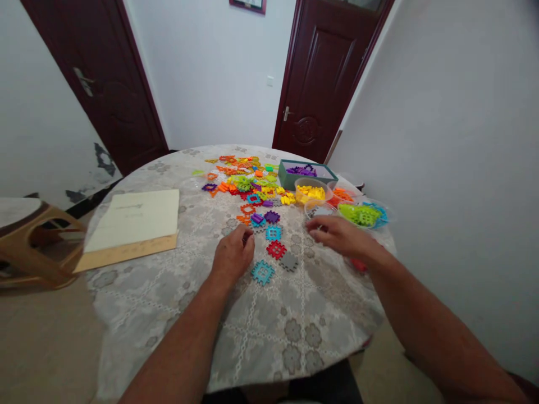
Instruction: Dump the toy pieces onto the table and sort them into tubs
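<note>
My left hand (pixel 233 251) rests low over the table with its fingers curled in; whatever may be in them is hidden. Just past its fingertips lie a blue square block with a purple piece (pixel 258 219) on it and a grey toothed piece. To its right are a light blue toothed square (pixel 263 272), a red one (pixel 277 250), a grey one (pixel 289 261) and a blue one (pixel 273 233). My right hand (pixel 337 233) is bent with fingers closed at the near edge of a clear bowl of grey pieces (pixel 319 211); its fingertips show nothing I can name.
Beyond lies a heap of mixed pieces (pixel 246 182). A green box (pixel 288 180) holds purple pieces. Clear bowls hold yellow pieces (pixel 311 192), orange pieces (pixel 342 194) and green pieces (pixel 361 215). Paper (pixel 138 216) on a brown board (pixel 126 253) lies left; a stool (pixel 33 241) stands beside.
</note>
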Demonstrator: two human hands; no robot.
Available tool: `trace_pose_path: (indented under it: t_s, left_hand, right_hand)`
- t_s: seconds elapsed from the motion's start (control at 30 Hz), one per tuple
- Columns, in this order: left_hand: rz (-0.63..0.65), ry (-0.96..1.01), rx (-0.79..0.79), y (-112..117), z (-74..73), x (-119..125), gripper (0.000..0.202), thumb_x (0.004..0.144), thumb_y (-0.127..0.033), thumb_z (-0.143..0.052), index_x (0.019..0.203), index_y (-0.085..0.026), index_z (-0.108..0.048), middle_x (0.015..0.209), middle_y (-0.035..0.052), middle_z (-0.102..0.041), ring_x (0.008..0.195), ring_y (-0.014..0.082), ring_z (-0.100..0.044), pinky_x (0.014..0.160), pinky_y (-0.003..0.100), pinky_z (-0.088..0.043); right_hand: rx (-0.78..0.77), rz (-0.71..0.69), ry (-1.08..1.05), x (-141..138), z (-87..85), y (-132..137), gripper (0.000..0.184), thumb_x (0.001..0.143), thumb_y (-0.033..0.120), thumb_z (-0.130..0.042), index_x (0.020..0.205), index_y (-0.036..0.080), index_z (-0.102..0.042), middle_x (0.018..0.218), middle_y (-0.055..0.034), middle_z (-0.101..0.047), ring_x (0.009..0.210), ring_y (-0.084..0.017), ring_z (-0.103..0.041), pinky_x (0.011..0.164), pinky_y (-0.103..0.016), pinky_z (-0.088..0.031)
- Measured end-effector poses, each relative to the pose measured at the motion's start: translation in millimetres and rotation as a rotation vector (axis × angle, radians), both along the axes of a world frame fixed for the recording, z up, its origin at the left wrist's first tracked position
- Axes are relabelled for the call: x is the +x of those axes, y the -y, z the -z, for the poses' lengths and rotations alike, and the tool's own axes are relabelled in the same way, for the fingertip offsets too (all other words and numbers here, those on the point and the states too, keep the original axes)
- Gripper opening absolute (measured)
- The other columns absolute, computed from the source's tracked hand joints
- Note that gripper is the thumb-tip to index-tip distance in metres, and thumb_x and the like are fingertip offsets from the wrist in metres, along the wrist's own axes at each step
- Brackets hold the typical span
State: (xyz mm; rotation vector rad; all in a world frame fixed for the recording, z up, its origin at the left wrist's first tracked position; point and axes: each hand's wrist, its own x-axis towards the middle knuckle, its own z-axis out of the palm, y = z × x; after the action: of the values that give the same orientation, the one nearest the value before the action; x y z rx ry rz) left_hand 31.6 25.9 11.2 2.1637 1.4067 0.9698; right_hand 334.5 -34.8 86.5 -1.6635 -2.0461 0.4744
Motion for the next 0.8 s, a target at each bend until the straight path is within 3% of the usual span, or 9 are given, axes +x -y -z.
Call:
trace_pose_path:
  t_s: [0.1,0.27,0.47,0.67,0.8]
  left_hand:
    - [0.087,-0.066,-0.015,1.4,2.8,1.6,0.016,0.093,-0.025,-0.053,0.104,-0.023,-0.066,0.094,0.0055,-0.075,0.086,0.0216,-0.069,0.083,0.033,-0.050]
    - [0.227,-0.156,-0.015,6.8,5.9,5.7,0.021,0.091,-0.025,-0.058,0.110,-0.022,-0.068,0.107,0.0087,-0.074,0.094,0.0230,-0.069,0.088,0.034,-0.051]
    - [0.242,-0.222,-0.031,7.0,10.9,6.1,0.022,0.093,-0.026,-0.058,0.112,-0.022,-0.069,0.107,0.0096,-0.074,0.101,0.0245,-0.069,0.092,0.036,-0.051]
    - [0.263,-0.207,-0.051,6.4,13.6,5.7,0.021,0.089,-0.026,-0.064,0.109,-0.023,-0.071,0.110,0.0114,-0.075,0.107,0.0286,-0.068,0.093,0.039,-0.050]
    - [0.299,-0.097,-0.108,8.2,10.2,7.5,0.020,0.090,-0.025,-0.062,0.109,-0.025,-0.069,0.104,0.0078,-0.075,0.098,0.0255,-0.070,0.089,0.036,-0.050]
  right_hand:
    - [-0.028,-0.107,0.154,-40.1,32.5,16.3,0.026,0.089,0.031,-0.070,0.114,0.024,-0.075,0.109,-0.0087,-0.077,0.092,-0.024,-0.071,0.082,-0.034,-0.054]
    - [-0.021,0.032,0.330,-70.3,68.6,8.7,0.035,0.092,0.046,-0.068,0.115,0.019,-0.070,0.112,-0.0147,-0.070,0.100,-0.029,-0.068,0.085,-0.037,-0.051]
    - [-0.029,0.113,0.393,-86.5,72.2,2.6,0.040,0.091,0.050,-0.066,0.116,0.019,-0.065,0.112,-0.0148,-0.065,0.100,-0.030,-0.066,0.082,-0.038,-0.050]
    - [0.052,0.139,0.229,-96.4,79.6,8.6,0.043,0.090,0.038,-0.068,0.127,0.019,-0.059,0.120,-0.0139,-0.065,0.110,-0.028,-0.063,0.089,-0.037,-0.049]
    - [0.122,0.110,0.090,-95.9,84.9,9.8,0.041,0.090,0.034,-0.070,0.127,0.019,-0.061,0.117,-0.0125,-0.068,0.106,-0.026,-0.064,0.091,-0.038,-0.050]
